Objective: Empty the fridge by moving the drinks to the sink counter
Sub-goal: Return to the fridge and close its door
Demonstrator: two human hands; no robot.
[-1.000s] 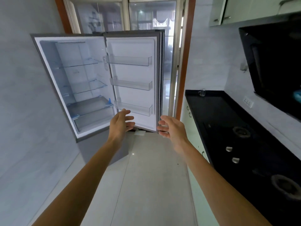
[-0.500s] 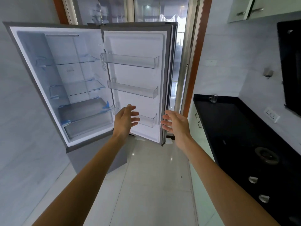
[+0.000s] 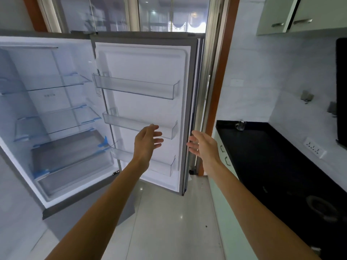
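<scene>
**Fridge.** The fridge (image 3: 37, 59) stands at the left with its door (image 3: 146, 64) swung fully open toward the middle of the scene. No drinks are visible in it. The glass shelves (image 3: 56, 82), the crisper drawer (image 3: 71, 166) below them and the three clear door bins (image 3: 135, 88) all show nothing inside.

**Tabletop.** A black tabletop (image 3: 272, 156) runs along the right wall. It has a burner (image 3: 323, 207) at its near end and a wall socket (image 3: 315, 148) above it. No sink and no drinks can be seen on the part in view, so where the drinks now are cannot be told.

**Hands.** Both are raised in front of the door, apart from each other, with fingers loosely spread and nothing held.
- The left hand (image 3: 147, 142) is in front of the inner door panel, between the middle and lowest bins.
- The right hand (image 3: 204, 145) is just beside the door's free edge. Whether its fingertips touch that edge cannot be told.

**Assessment.** The emptying appears complete as far as the visible compartments go. The step in hand looks like a final check or the closing of the door.

**Next move.** If the door is to be closed, one hand needs a flat push or a hold on the free edge. The door must then swing left across the opening, with the other hand drawn clear of the bins and the gap.
</scene>
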